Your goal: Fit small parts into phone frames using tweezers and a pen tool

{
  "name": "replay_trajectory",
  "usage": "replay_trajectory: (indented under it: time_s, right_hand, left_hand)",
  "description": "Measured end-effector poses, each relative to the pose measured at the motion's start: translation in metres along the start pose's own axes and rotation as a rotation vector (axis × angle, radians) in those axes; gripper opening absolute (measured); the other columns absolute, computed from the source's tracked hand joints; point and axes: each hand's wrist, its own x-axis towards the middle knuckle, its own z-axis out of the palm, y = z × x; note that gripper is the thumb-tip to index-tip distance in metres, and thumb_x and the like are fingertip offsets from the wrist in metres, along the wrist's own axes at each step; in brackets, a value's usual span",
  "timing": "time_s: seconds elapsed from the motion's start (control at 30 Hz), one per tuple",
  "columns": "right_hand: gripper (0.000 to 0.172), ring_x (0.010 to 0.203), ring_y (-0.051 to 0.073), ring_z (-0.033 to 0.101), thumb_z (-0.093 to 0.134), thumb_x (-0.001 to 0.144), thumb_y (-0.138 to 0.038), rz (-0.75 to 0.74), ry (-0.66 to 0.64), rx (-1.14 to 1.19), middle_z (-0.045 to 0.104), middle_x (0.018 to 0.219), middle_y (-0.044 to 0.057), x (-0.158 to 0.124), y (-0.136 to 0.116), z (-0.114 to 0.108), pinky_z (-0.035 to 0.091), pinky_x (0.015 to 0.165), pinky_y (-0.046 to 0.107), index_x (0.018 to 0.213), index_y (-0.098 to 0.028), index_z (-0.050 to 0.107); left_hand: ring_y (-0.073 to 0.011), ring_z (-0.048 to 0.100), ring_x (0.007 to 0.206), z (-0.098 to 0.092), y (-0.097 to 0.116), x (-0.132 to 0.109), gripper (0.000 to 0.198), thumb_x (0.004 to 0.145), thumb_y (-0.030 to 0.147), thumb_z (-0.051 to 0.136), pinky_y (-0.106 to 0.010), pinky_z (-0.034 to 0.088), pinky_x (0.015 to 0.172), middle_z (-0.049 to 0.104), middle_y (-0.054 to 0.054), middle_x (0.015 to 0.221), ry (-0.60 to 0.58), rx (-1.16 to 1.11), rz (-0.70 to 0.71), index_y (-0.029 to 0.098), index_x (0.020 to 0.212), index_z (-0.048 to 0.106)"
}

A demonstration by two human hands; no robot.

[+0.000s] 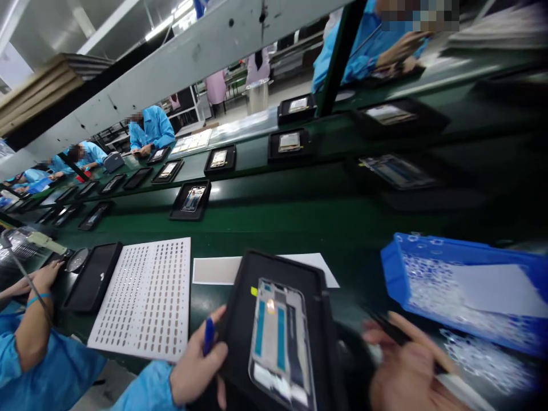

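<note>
My left hand (199,359) grips the left edge of a black tray (240,331), thumb on the rim. A blue stick-like thing (208,337), perhaps a pen, pokes up between its fingers. Inside the tilted tray lies a silver phone frame (269,331) with blue strips and a yellow tab at its upper left. My right hand (405,365), blurred, is closed around dark tweezers (387,324) that point left toward the tray. Behind the tray, a white strip sheet (216,270) is partly hidden.
Left of my tray lies a white perforated sheet (149,297), beside another black tray (92,279) and a co-worker's arm (38,291). A blue bin (428,308) of small clear pieces stands right. Beyond, trays with phone frames (192,198) line the green bench (248,220).
</note>
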Motion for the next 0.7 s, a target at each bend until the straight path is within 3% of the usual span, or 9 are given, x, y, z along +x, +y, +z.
replay_trajectory:
  time_s: [0.1, 0.17, 0.23, 0.33, 0.47, 0.57, 0.7]
  right_hand:
    - [0.033, 0.073, 0.025, 0.061, 0.05, 0.091, -0.053, -0.012, 0.037, 0.028, 0.061, 0.076, 0.007, 0.013, -0.003, 0.003, 0.051, 0.078, 0.046, 0.106, -0.026, 0.063]
    - [0.038, 0.063, 0.021, 0.061, 0.049, 0.091, -0.055, -0.018, -0.154, -0.039, 0.064, 0.071, 0.005, 0.013, -0.003, 0.007, 0.053, 0.065, 0.039, 0.106, -0.023, 0.063]
    - [0.039, 0.055, 0.018, 0.06, 0.045, 0.094, -0.051, -0.014, -0.414, -0.041, 0.066, 0.068, 0.003, 0.009, 0.0, 0.013, 0.053, 0.056, 0.032, 0.111, -0.022, 0.063]
    - [0.035, 0.067, 0.018, 0.066, 0.041, 0.095, -0.036, -0.045, -0.674, -0.037, 0.07, 0.075, 0.003, 0.001, 0.007, 0.019, 0.056, 0.066, 0.031, 0.119, -0.023, 0.062]
    - [0.05, 0.103, 0.024, 0.064, 0.037, 0.083, -0.013, -0.177, -0.713, -0.212, 0.071, 0.105, 0.008, 0.0, 0.018, 0.024, 0.053, 0.089, 0.041, 0.122, -0.024, 0.064]
    - [0.063, 0.123, 0.027, 0.054, 0.036, 0.075, -0.005, -0.294, -0.735, -0.362, 0.064, 0.126, 0.008, 0.003, 0.024, 0.03, 0.045, 0.103, 0.049, 0.128, -0.024, 0.062]
    - [0.076, 0.132, 0.026, 0.046, 0.04, 0.066, 0.0, -0.414, -0.836, -0.478, 0.056, 0.137, 0.005, 0.004, 0.026, 0.036, 0.032, 0.113, 0.053, 0.137, -0.024, 0.053]
  left_hand:
    - [-0.0079, 0.056, 0.04, -0.011, 0.042, 0.045, 0.077, 0.087, 0.048, 0.057, -0.016, 0.031, 0.033, 0.067, -0.012, 0.102, 0.119, -0.048, 0.104, 0.026, 0.152, 0.021]
    - [-0.0051, 0.051, 0.036, -0.02, 0.067, 0.085, 0.07, 0.092, 0.039, 0.053, -0.014, 0.022, 0.032, 0.068, -0.008, 0.085, 0.238, -0.063, 0.137, 0.024, 0.152, 0.02]
    - [-0.0047, 0.053, 0.039, -0.028, 0.087, 0.127, 0.059, 0.096, 0.029, 0.049, -0.013, 0.016, 0.032, 0.067, -0.007, 0.083, 0.367, -0.101, 0.139, 0.023, 0.15, 0.026]
    - [-0.0127, 0.071, 0.066, -0.038, 0.11, 0.178, 0.052, 0.096, 0.025, 0.052, -0.013, 0.015, 0.033, 0.064, -0.014, 0.105, 0.509, -0.151, 0.153, 0.019, 0.145, 0.035]
    - [-0.0258, 0.067, 0.108, -0.041, 0.126, 0.211, 0.053, 0.097, 0.026, 0.052, -0.015, 0.016, 0.034, 0.058, -0.022, 0.119, 0.544, -0.091, 0.197, 0.012, 0.144, 0.034]
    - [-0.0248, 0.066, 0.109, -0.021, 0.133, 0.223, 0.042, 0.098, 0.021, 0.047, -0.014, 0.025, 0.038, 0.058, -0.022, 0.124, 0.469, 0.033, 0.248, 0.01, 0.138, 0.042]
    - [-0.0164, 0.073, 0.085, 0.038, 0.144, 0.25, 0.027, 0.095, 0.015, 0.05, -0.018, 0.049, 0.062, 0.063, -0.014, 0.123, 0.263, 0.268, 0.331, 0.012, 0.12, 0.06]
